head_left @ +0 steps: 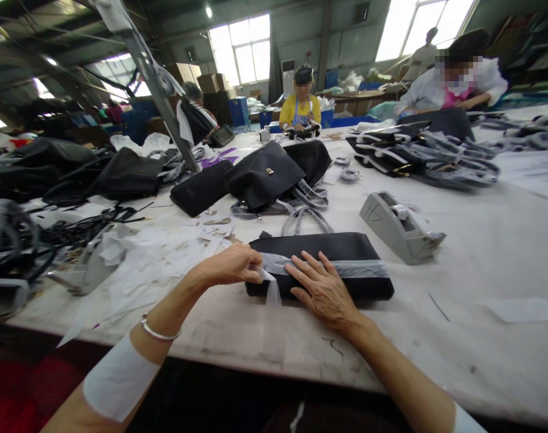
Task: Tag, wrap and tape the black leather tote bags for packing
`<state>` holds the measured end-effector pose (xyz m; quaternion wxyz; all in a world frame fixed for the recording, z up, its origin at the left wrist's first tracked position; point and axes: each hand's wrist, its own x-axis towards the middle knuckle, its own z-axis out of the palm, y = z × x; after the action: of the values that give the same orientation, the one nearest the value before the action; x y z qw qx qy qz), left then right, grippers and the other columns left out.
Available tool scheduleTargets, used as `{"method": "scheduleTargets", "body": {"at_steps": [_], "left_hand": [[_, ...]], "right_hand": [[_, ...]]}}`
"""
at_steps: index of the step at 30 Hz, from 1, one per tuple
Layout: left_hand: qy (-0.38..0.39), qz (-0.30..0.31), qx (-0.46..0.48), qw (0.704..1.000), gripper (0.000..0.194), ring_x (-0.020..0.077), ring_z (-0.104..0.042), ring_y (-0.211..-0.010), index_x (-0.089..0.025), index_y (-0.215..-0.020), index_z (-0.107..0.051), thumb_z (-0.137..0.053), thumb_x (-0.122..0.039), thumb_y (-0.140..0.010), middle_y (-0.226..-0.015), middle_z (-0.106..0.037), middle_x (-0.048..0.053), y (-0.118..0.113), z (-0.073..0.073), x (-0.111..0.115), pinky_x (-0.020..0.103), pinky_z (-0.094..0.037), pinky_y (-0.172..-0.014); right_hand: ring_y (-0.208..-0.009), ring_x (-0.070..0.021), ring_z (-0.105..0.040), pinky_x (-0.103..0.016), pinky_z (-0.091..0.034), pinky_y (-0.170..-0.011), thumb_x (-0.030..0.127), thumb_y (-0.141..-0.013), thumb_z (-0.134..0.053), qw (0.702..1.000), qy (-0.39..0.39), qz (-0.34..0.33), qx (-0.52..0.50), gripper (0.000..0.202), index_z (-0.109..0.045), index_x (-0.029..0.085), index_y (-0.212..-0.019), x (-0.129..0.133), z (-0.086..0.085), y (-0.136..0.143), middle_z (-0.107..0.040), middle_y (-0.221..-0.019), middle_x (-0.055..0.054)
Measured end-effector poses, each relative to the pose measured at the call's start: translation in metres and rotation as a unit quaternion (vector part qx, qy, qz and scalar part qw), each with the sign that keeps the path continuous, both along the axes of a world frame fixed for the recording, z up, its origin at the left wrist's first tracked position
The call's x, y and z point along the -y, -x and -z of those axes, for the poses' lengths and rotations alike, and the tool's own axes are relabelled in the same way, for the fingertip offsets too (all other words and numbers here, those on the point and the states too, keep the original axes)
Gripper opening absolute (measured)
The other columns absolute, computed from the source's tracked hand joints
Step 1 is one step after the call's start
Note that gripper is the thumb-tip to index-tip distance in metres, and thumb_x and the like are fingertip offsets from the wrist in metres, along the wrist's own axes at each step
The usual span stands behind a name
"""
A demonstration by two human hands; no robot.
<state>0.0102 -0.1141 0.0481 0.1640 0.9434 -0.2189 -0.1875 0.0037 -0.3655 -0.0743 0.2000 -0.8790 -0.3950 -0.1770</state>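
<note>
A black bag (364,246) lies on its side near the table's front edge, its wrapped handle loop (307,218) at the back. A pale translucent strip (359,269) runs along the bag's upper face. At the bag's left end, my left hand (240,263) is closed, pinching the strip, and a loose piece of it hangs down over the bag's front. My right hand (321,288) lies flat with fingers spread on the strip and the bag, right of my left hand.
A grey tape dispenser (402,228) stands right of the bag. Paper scraps (151,264) and another dispenser (91,264) lie left. Behind are black bags (269,174) and a slanted metal post (159,90). Several people sit across the table (494,240).
</note>
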Motion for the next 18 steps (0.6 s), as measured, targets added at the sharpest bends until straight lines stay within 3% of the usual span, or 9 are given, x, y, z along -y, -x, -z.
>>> {"method": "scheduleTargets", "body": {"at_steps": [3, 7, 12, 14, 18], "left_hand": [[0.114, -0.045, -0.082, 0.989, 0.015, 0.0121, -0.047, -0.065, -0.017, -0.067, -0.056, -0.065, -0.028, -0.073, -0.064, -0.052, -0.004, -0.005, -0.001, -0.005, 0.023, -0.032, -0.061], [0.283, -0.069, -0.193, 0.937, 0.030, 0.0080, -0.040, -0.060, -0.016, -0.072, -0.050, -0.073, -0.034, -0.068, -0.065, -0.048, -0.006, -0.013, 0.007, -0.003, 0.020, -0.028, -0.055], [0.356, -0.049, -0.256, 0.897, 0.046, 0.0062, -0.037, -0.054, -0.017, -0.085, -0.048, -0.080, -0.042, -0.063, -0.065, -0.047, -0.007, -0.023, 0.029, 0.021, 0.019, -0.025, -0.049], [0.359, -0.034, -0.240, 0.901, 0.046, 0.0072, -0.040, -0.056, -0.018, -0.088, -0.048, -0.079, -0.040, -0.064, -0.068, -0.048, -0.007, -0.026, 0.035, 0.035, 0.019, -0.028, -0.050], [0.259, 0.002, -0.101, 0.961, 0.035, 0.0129, -0.053, -0.073, -0.019, -0.092, -0.052, -0.075, -0.029, -0.066, -0.081, -0.057, -0.004, -0.026, 0.038, 0.061, 0.022, -0.036, -0.062]], "right_hand": [[-0.137, -0.0286, -0.036, -0.054, -0.022, -0.116, 0.031, -0.096, -0.057, 1.000, -0.001, 0.001, 0.000, 0.045, -0.049, 0.029, -0.140, 0.000, -0.001, 0.001, -0.046, -0.146, -0.001], [-0.137, -0.0290, -0.035, -0.055, -0.022, -0.116, 0.030, -0.096, -0.058, 1.000, -0.001, -0.001, -0.002, 0.046, -0.048, 0.029, -0.141, 0.001, -0.002, 0.001, -0.046, -0.146, -0.002], [-0.137, -0.0293, -0.036, -0.055, -0.020, -0.116, 0.036, -0.092, -0.063, 0.999, -0.016, -0.006, -0.039, 0.052, -0.049, 0.027, -0.140, 0.001, -0.003, 0.001, -0.049, -0.143, -0.004], [-0.136, -0.0301, -0.037, -0.055, -0.017, -0.117, 0.045, -0.088, -0.067, 0.997, -0.031, -0.007, -0.069, 0.056, -0.050, 0.026, -0.139, 0.001, -0.004, 0.000, -0.052, -0.140, -0.005], [-0.132, -0.0303, -0.042, -0.053, -0.016, -0.118, 0.054, -0.088, -0.064, 0.988, -0.098, -0.015, -0.118, 0.054, -0.057, 0.022, -0.131, 0.002, -0.005, -0.003, -0.056, -0.136, -0.008]]}}
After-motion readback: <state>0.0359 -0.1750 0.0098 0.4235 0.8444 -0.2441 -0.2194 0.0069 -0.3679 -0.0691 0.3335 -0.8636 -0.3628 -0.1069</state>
